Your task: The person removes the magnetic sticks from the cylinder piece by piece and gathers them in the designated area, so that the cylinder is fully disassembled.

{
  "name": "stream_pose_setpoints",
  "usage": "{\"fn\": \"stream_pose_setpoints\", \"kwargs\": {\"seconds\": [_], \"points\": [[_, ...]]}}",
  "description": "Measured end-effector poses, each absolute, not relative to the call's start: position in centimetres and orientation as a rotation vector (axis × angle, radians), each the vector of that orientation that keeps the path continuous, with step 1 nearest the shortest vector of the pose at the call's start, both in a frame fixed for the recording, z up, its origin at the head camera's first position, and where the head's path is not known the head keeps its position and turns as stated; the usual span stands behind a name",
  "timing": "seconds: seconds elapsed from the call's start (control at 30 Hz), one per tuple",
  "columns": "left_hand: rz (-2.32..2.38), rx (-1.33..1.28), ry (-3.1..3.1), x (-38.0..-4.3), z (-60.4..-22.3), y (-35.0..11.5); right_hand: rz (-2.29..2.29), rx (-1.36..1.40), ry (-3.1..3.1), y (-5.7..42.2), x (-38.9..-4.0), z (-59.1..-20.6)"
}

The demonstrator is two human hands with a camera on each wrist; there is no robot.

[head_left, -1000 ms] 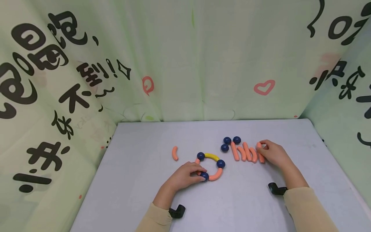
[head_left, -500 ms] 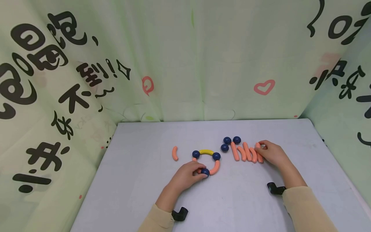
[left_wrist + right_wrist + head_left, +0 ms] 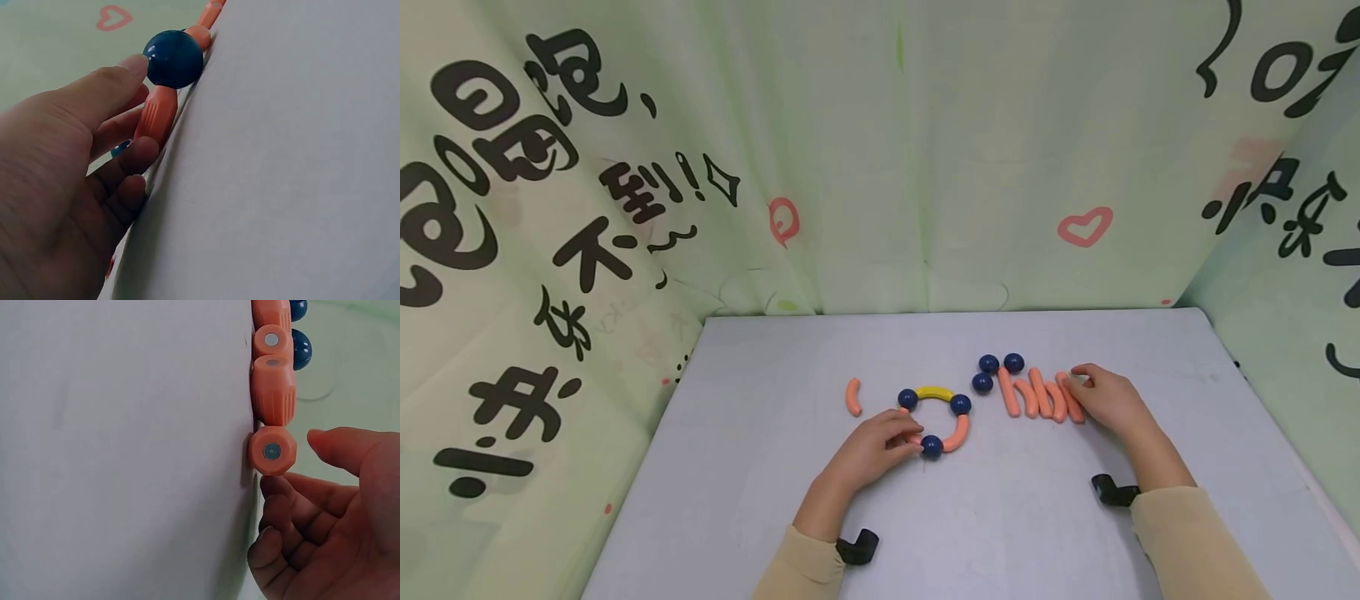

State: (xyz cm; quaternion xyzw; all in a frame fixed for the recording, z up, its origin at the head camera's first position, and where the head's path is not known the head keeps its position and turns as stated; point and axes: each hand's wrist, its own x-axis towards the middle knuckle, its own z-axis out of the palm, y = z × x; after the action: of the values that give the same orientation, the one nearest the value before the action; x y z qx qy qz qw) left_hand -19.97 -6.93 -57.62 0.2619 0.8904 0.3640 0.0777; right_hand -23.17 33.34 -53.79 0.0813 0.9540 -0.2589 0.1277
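In the head view a ring of magnetic building rods and balls lies at mid-table: a curved yellow rod [image 3: 935,392], curved orange rods [image 3: 957,435] and navy balls [image 3: 960,405]. My left hand [image 3: 880,446] is at its left side, covering part of the left orange rod [image 3: 159,115]. The left wrist view shows the thumb tip right at the near ball [image 3: 174,59] and relaxed fingers beside that rod. At the right end of a row of orange rods, my right hand [image 3: 1103,400] has its fingertips at the last rod [image 3: 272,451], the thumb apart from it.
Navy balls [image 3: 988,363] sit at the left end of the row, behind the straight and curved rods [image 3: 1025,397]. A lone curved orange rod [image 3: 853,397] lies left of the ring. A patterned curtain [image 3: 970,167] stands behind the pale table [image 3: 1000,533].
The ring shifted away and slightly left, then stayed. My left hand has drawn left off the near ball. The last rod in the row now leans against its neighbour, and my right thumb has come off it.
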Motion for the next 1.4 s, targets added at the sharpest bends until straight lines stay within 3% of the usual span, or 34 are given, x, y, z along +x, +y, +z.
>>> {"fn": "stream_pose_setpoints", "kwargs": {"seconds": [0.43,0.87,1.4], "points": [[1.03,0.826,2.67,-20.1,-58.1,-6.9,-0.923,-0.161,2.965,27.5,-21.3,-50.8],[1.056,0.905,2.715,-20.2,-58.1,-6.8,-1.064,-0.63,2.785,19.9,-18.7,-53.8],[1.063,0.92,2.731,-20.0,-57.9,-6.5,-1.01,-0.711,2.686,16.9,-18.1,-55.3]]}}
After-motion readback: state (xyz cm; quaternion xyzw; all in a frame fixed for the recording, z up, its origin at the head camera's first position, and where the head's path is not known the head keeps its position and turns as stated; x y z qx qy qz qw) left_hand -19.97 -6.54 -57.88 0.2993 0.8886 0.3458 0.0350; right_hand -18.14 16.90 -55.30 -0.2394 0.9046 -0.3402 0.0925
